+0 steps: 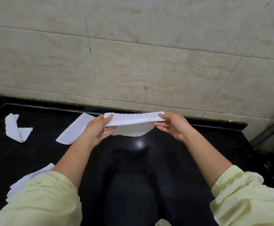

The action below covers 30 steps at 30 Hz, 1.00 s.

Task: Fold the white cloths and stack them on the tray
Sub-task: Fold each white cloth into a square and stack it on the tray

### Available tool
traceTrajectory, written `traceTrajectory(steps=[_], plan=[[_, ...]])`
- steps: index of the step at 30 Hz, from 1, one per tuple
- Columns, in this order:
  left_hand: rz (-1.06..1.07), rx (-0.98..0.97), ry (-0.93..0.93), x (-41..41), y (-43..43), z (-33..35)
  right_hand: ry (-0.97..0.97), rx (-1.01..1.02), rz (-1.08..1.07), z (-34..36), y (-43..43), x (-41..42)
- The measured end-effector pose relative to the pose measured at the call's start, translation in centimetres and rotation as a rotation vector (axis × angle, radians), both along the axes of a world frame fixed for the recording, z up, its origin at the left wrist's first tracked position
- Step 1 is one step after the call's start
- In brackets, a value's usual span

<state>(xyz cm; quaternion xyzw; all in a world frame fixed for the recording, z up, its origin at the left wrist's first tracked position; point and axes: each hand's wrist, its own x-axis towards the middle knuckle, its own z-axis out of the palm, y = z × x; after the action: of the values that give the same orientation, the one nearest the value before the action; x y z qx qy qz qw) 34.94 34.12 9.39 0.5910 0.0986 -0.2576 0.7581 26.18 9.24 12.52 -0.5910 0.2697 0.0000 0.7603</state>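
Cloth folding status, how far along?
Done: no stack or tray in view. In hand: left hand and right hand pinch the ends of one white cloth, folded to a strip over the counter. Left: a crumpled cloth, a flatter cloth beside it and another cloth by the left sleeve lie loose on the counter.

A black polished stone counter point(40, 154) fills the lower view. Behind it rises a wall of large beige marbled tiles point(149, 62) with dark grout lines and a rusty drip stain point(146, 93) just above the counter's raised back edge. A bright light reflection point(140, 142) sits mid-counter. A grey metal frame point(269, 129) stands beyond its right end.
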Motion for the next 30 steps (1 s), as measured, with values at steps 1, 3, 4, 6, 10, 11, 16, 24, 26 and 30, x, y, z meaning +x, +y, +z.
traceTrajectory(steps=[1, 3, 4, 6, 10, 11, 16, 24, 26, 30], plan=[[-0.009, 0.006, -0.022, -0.1, 0.2, 0.3, -0.006, -0.007, 0.006, 0.1, -0.1, -0.1], [-0.047, 0.041, -0.052, -0.9, 0.9, 0.6, -0.005, -0.043, 0.058, -0.2, -0.3, -0.6], [-0.070, 0.071, -0.055, -1.4, 1.4, 0.3, 0.003, -0.062, 0.099, -0.7, -0.5, -1.0], [-0.121, 0.163, -0.040, -2.6, 2.3, -0.5, 0.051, -0.072, 0.175, -1.7, -0.7, -2.0], [-0.278, 0.330, 0.044, -5.3, 4.0, -3.7, 0.222, -0.100, 0.311, -5.0, -0.5, -4.3], [-0.302, 0.358, 0.074, -5.9, 4.3, -4.6, 0.259, -0.094, 0.342, -6.0, -0.3, -5.0], [-0.374, 0.434, 0.186, -8.6, 5.1, -8.6, 0.399, -0.134, 0.503, -10.0, -0.2, -8.2], [-0.527, 0.470, 0.269, -9.5, 5.6, -9.7, 0.500, 0.035, 0.531, -12.5, -0.8, -9.6], [-0.441, 0.389, 0.310, -8.9, 5.4, -9.9, 0.491, 0.110, 0.509, -12.6, -1.2, -9.4], [-0.286, 0.292, 0.393, -7.2, 5.1, -10.4, 0.485, 0.052, 0.541, -12.8, -1.7, -8.1]])
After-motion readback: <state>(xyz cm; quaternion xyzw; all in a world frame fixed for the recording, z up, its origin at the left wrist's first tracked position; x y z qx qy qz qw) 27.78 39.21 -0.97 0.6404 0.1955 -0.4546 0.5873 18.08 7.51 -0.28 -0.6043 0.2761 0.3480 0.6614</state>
